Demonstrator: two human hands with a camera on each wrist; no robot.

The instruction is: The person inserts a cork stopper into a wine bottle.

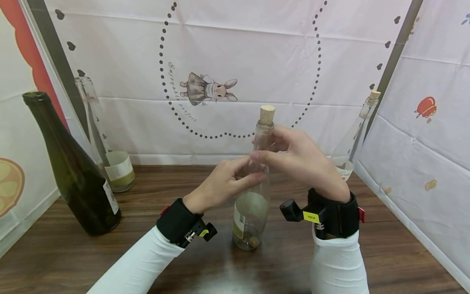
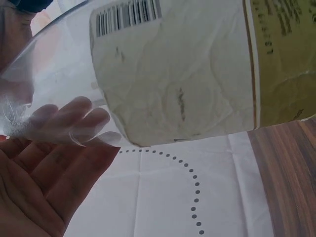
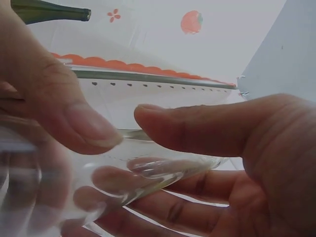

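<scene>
A clear glass bottle (image 1: 253,204) stands upright on the wooden counter (image 1: 385,245), in the middle of it, and I use this bottle as my landmark. A cork (image 1: 267,114) sits in its mouth and rises a little above the rim. A second small cork piece (image 1: 253,242) lies inside, on the bottom of the bottle, and a pale label with a barcode (image 2: 128,15) covers the lower part of the glass.

The left hand (image 1: 220,183) is curled around the shoulder of the bottle and holds it; in the left wrist view its fingers (image 2: 74,121) show through the glass on the far side. The right hand (image 1: 304,163) grasps the neck just under the cork, with the thumb and the other fingers closed around the thin glass, as the right wrist view shows from very near. Both wrists carry a black band with a small camera, and the sleeves are white.

To the left of the clear bottle, well apart, a dark green bottle (image 1: 73,171) stands open at the top. Behind the green one there is another clear bottle (image 1: 106,143) with a pale label. To the right of the landmark, near the cloth wall, a third clear bottle (image 1: 352,143) stands with a cork of its own.
</scene>
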